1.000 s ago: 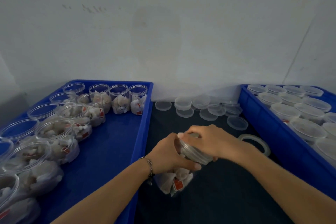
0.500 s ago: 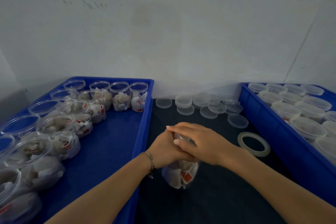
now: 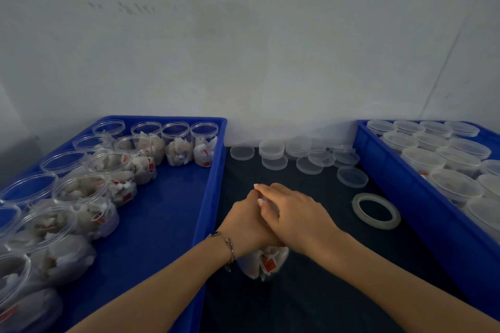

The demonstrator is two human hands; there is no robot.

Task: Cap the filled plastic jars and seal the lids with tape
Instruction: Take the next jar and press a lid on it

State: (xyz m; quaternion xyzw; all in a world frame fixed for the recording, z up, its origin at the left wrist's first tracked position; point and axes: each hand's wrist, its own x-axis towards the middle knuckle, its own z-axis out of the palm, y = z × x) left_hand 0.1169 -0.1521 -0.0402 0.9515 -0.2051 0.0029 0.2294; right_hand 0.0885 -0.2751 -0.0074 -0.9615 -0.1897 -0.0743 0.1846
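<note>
Two hands are stacked on one filled jar (image 3: 263, 262) standing on the dark surface (image 3: 311, 292) between two blue trays. The left hand (image 3: 247, 224) lies on the jar's top with the right hand (image 3: 293, 217) laid flat across it, fingers straight. Judged from this posture, both palms are bearing down to seat a lid. The lid itself is hidden beneath them, so whether it is fully seated cannot be told, and the curl of the left fingers is only partly visible. Only the jar's lower body shows: clear, round plastic packed with pale sachets carrying small red tags.

The left tray (image 3: 167, 197) holds uncapped jars (image 3: 176, 146) of the same kind, mouths open, set in rows, evidently the supply awaiting capping. The right tray (image 3: 405, 186) holds capped jars (image 3: 422, 159) with frosted, translucent lids, evidently finished or part-finished stock. Loose lids (image 3: 272, 149), shallow round translucent discs, lie scattered along the far edge of the surface near the wall, some stacked, within forward reach. A tape roll (image 3: 376, 211), a thin ring of clear tape, lies flat to the right of the hands, apart from them and just beside the right tray; its position suits a pickup by the right hand once pressing is done. Sealing of this jar is not yet begun.
</note>
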